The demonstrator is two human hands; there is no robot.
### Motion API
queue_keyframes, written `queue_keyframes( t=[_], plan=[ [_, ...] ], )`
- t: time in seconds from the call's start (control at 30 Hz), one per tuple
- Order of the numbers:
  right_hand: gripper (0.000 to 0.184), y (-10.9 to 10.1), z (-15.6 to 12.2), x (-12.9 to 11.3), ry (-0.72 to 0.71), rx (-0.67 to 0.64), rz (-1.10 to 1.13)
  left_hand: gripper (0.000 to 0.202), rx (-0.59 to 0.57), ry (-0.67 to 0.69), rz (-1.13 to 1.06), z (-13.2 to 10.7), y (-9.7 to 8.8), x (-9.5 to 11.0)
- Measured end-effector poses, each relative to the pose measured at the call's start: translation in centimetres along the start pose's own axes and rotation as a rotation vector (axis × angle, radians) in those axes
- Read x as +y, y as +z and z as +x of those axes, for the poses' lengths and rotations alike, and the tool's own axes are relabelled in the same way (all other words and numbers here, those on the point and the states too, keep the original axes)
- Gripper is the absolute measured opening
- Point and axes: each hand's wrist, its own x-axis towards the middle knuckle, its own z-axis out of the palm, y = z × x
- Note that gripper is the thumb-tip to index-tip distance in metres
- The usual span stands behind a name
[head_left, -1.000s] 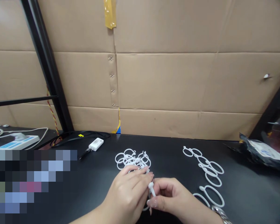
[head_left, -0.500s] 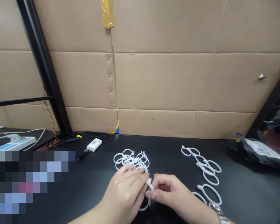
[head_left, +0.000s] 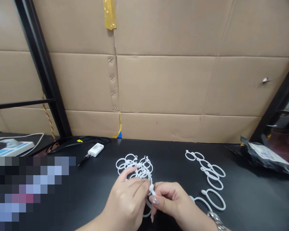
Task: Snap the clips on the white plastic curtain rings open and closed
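Note:
A white plastic ring with a small knobbed clasp is pinched between my two hands near the table's front. My left hand has its fingers closed on one side of the clasp, with the index finger reaching over the pile. My right hand grips the clasp's other end between thumb and fingers. Part of the ring's loop shows below, between the hands; the rest is hidden. Just beyond my left hand lies a tangled pile of white rings.
Several white rings lie in a line on the black table to the right. A white charger sits back left, near a power strip. A black plastic bag lies at the right. Cardboard stands behind.
My left index finger has lifted and spread away from the other fingers, uncovering more of the pile. The clasp is still between my hands. The view has shifted slightly.

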Motion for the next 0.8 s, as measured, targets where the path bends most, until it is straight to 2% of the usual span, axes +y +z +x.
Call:
queue_keyframes(
  t=[0.23,0.37,0.47,0.7,0.8],
  plan=[
    [0.037,0.4,-0.1,-0.1,-0.054,0.029,-0.049,0.027,-0.026,-0.047,0.027,0.4,-0.4,0.3],
    [0.041,0.7,-0.2,0.3,-0.112,0.057,-0.111,0.02,0.048,0.098,0.111,-0.1,-0.3,0.1],
    [0.041,0.7,-0.3,0.8,-0.097,0.053,-0.093,0.021,0.057,0.208,0.187,-0.6,-0.1,-0.1],
    [0.041,0.4,-0.5,0.7,-0.086,0.033,-0.165,0.024,0.097,0.186,0.167,-0.9,0.3,-0.1],
    [0.043,0.5,-0.7,0.5,-0.102,0.019,-0.208,0.026,0.131,0.222,0.196,-1.2,0.5,-0.1]
  ],
)
